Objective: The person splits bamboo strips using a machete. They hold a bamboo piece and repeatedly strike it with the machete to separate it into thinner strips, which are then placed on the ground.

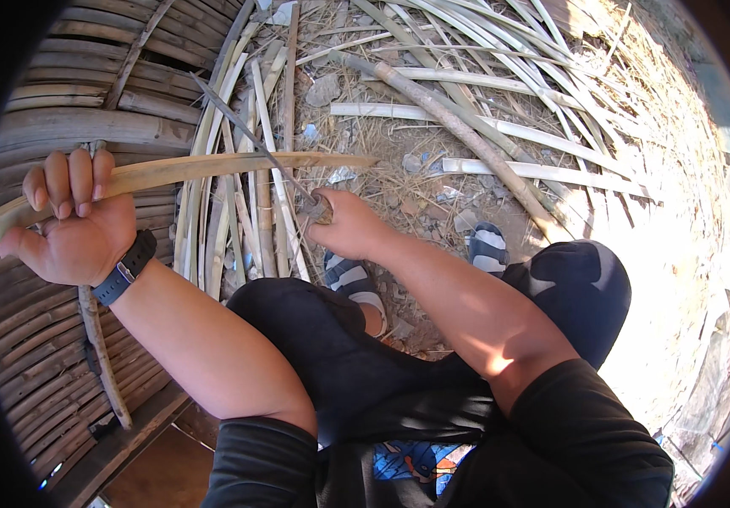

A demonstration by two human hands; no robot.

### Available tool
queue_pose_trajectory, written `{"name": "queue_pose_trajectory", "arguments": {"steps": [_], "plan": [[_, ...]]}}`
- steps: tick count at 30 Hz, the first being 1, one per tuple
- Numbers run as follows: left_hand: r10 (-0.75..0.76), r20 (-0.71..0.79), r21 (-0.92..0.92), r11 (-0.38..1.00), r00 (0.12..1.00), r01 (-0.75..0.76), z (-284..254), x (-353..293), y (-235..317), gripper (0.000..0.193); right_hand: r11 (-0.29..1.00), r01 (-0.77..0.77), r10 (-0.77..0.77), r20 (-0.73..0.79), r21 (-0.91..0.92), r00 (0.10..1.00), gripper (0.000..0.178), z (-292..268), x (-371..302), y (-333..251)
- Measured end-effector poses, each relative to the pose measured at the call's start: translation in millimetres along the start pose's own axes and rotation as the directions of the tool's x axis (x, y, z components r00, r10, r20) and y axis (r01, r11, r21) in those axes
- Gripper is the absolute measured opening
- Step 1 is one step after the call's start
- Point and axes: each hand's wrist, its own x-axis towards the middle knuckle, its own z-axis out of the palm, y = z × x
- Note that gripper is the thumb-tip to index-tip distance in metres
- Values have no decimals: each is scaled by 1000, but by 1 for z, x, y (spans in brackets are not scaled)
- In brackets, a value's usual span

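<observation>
Workpiece: one bamboo strip (187, 168), held in front of the slatted bamboo panel (85, 131), its tapered end reaching past that panel's right edge, over the ground (415, 203).

Left hand (87, 233): palm upward, fingers curled closed around the strip well away from the tapered end. Right hand (349, 224): fist closed on the handle of a long knife (234, 116), whose blade crosses the strip on the tapered side. From where I stand, I cannot tell whether the edge bears on the strip or passes just clear of it.

Stock: narrow strips (212, 229) lie on the ground along the panel's right edge. Pale strips (542, 173) spread toward the ground's far right corner, with a brown pole (466, 138) lying slantwise among them.

Step in hand, as I judge it: trimming or scraping the strip. The next move calls for a firm left grip, a controlled blade angle and clearance between edge and fingers.
</observation>
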Motion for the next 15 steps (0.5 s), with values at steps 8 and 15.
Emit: {"name": "queue_pose_trajectory", "arguments": {"steps": [8,15], "plan": [[114,-157,105,990,981,-99,1,-1,-1,68,840,-533,518,147,101,843,51,-29,0,64],[139,-225,139,984,964,-109,7,7,-4,74,957,229,-255,-135,-181,958,46,8,10,32]]}}
